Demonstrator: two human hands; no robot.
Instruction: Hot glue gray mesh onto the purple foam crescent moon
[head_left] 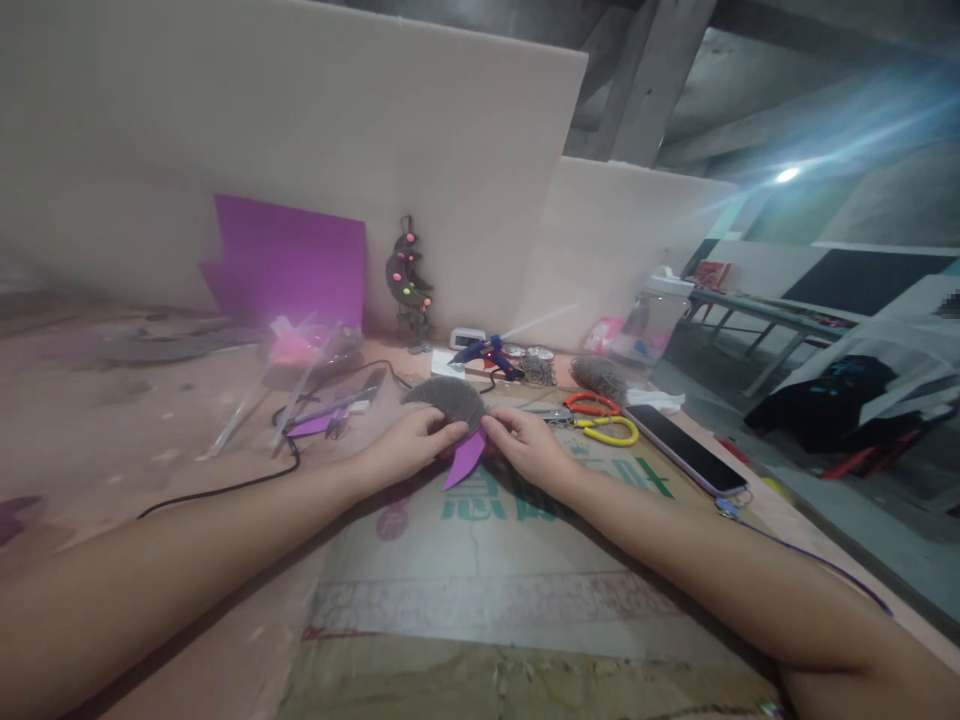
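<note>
A dark grey, rough-textured crescent-shaped piece is held up over the cardboard in front of me. My left hand pinches its lower left side between thumb and fingers. At the right edge, my right hand has thumb and fingertips closed on the same piece. A pointed purple sheet piece sticks out below it, between my hands; whether the two are joined I cannot tell. Just behind lies a blue glue gun.
Looped red and yellow tool handles and a phone lie to the right. Printed cardboard covers the tabletop. A purple sheet and a decorated crescent ornament lean at the back. A black cord runs left.
</note>
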